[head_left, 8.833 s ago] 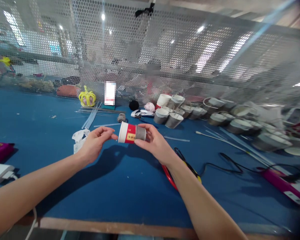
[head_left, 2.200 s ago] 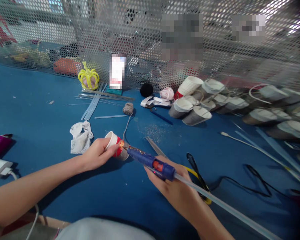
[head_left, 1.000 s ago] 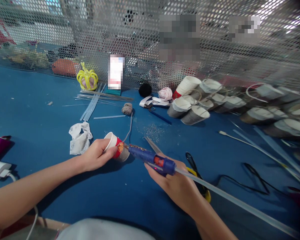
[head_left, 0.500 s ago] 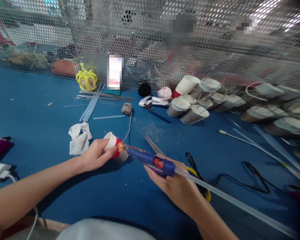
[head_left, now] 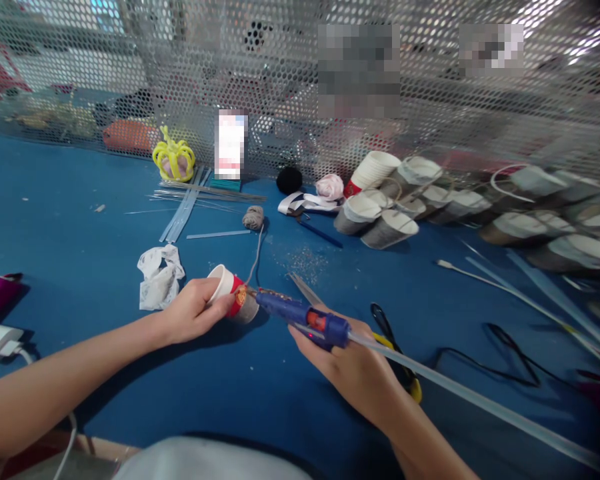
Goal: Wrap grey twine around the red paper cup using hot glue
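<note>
My left hand [head_left: 199, 308] is wrapped round a paper cup [head_left: 221, 281], white at the rim with a red band and grey yarn wound at its bottom end. The cup lies tilted, its mouth toward the upper left. In my right hand [head_left: 355, 363] is a blue hot glue gun [head_left: 300, 315], its nozzle at the cup's side; whether it touches I cannot tell. A long clear glue stick [head_left: 460, 393] runs out of its back. From the cup, a grey strand leads up to a small yarn ball [head_left: 253, 218]. Scissors [head_left: 307, 291] lie partly under the gun.
Several grey-wrapped cups [head_left: 390, 229] and a stack of white cups [head_left: 373, 172] stand at the back right. Behind them rises a perforated metal screen [head_left: 280, 80]. Crumpled white paper [head_left: 161, 277] lies left of the cup. Black cable [head_left: 515, 360] and a white cable [head_left: 500, 283] cross the right side.
Almost nothing differs. The glue gun's nozzle has shifted very slightly along the cup, and the cup has barely turned in my left hand.
</note>
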The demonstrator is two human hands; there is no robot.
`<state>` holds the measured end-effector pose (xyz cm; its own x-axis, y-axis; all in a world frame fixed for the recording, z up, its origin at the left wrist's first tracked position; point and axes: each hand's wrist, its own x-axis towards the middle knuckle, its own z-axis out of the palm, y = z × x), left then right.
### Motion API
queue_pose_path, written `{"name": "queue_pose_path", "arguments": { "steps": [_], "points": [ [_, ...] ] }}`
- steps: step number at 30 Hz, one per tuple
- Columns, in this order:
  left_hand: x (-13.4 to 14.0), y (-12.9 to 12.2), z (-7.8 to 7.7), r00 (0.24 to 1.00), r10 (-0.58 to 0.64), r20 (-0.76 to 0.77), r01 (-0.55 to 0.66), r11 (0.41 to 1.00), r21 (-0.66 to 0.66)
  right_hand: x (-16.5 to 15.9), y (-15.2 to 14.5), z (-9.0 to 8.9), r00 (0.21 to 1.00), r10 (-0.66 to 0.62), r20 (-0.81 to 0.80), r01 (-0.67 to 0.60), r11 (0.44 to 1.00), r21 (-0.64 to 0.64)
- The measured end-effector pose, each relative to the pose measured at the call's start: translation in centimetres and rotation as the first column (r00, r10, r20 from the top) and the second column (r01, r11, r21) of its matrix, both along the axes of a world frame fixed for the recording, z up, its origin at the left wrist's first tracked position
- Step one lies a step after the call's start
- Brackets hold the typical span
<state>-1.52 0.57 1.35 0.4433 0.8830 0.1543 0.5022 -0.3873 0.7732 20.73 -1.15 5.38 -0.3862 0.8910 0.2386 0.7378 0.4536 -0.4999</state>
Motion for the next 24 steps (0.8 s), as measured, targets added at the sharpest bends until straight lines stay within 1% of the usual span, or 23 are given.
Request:
{"name": "queue_pose_path", "arguments": {
  "steps": [7, 13, 19, 24],
  "points": [
    [-0.1, 0.0, -0.1, 1.0, 0.025, -0.01, -0.025, 0.999, -0.034, -0.1, -0.3, 0.1, 0.999, 0.019, 0.029, -0.019, 1.0, -0.014],
    [0.0, 0.1, -0.1, 0.997, 0.076, 0.006, -0.075, 0.994, -0.08, 0.4, -1.0, -0.5, 0.999, 0.019, 0.039, -0.014, 0.994, -0.111],
    [0.0, 0.1, -0.1, 0.996, 0.084, 0.016, -0.082, 0.99, -0.116, 0.2, -1.2, -0.5, 0.999, 0.037, 0.021, -0.034, 0.992, -0.121],
    [0.1, 0.3, -0.2, 0.994, 0.109, 0.017, -0.105, 0.983, -0.148, -0.3, -1.4, -0.1, 0.998, 0.048, 0.043, -0.043, 0.993, -0.108]
  ]
}}
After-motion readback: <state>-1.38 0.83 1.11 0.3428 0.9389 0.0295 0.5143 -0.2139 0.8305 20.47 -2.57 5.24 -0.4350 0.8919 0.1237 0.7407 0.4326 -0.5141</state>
